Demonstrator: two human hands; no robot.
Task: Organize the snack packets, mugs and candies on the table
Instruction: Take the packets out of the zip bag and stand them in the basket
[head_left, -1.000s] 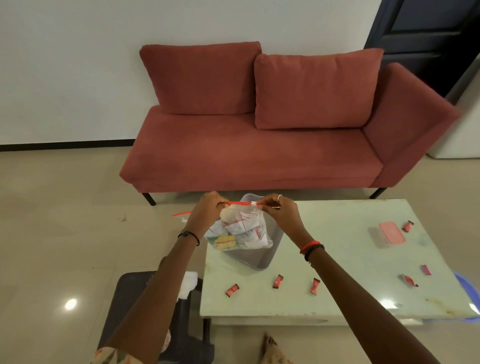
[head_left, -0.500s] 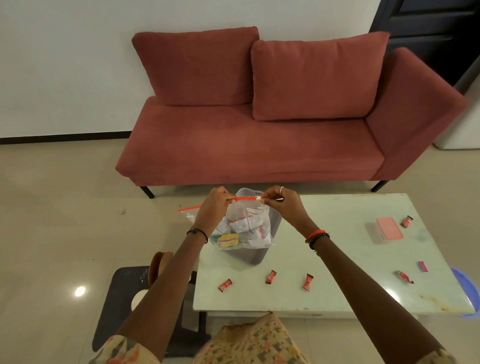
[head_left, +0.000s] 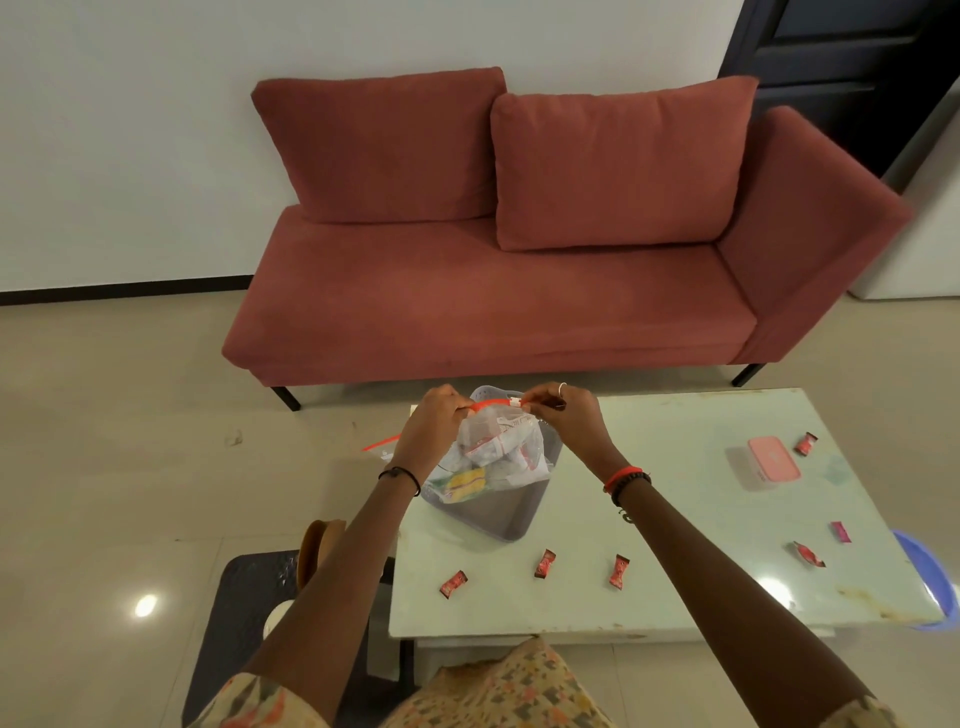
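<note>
**Sealing the snack bag over the basket**

Holds a clear zip bag (head_left: 493, 452) of snack packets over the grey basket (head_left: 501, 519) at the left end of the table (head_left: 675, 597). Cannot tell whether resting inside the basket or hanging just above it. Pinches one end of the red zip strip (head_left: 491, 403) in the curled left hand (head_left: 434, 418). Pinches the other end in the right hand (head_left: 563, 415), just beside the white slider (head_left: 514, 400).

Looks light and soft to handle: thin crinkly film, probably slippery, stuffed with loose packets likely to slump and shift when tilted (nothing inside seems breakable). Best taken by the stiffer zip strip, one hand at each end, or cradled from underneath. Better not squeezed round the middle, since trapped air could pop the seal.

Shows white packets with red print and one yellow-green packet through the film, yet offers no word clear enough to read. Same with the red-wrapped candies (head_left: 545, 564) scattered along the near edge and right side of the table: dark marks only, no legible brand. Finds faint lettering on the pink-lidded box (head_left: 769, 460) at the far right, too small to make out.
</note>
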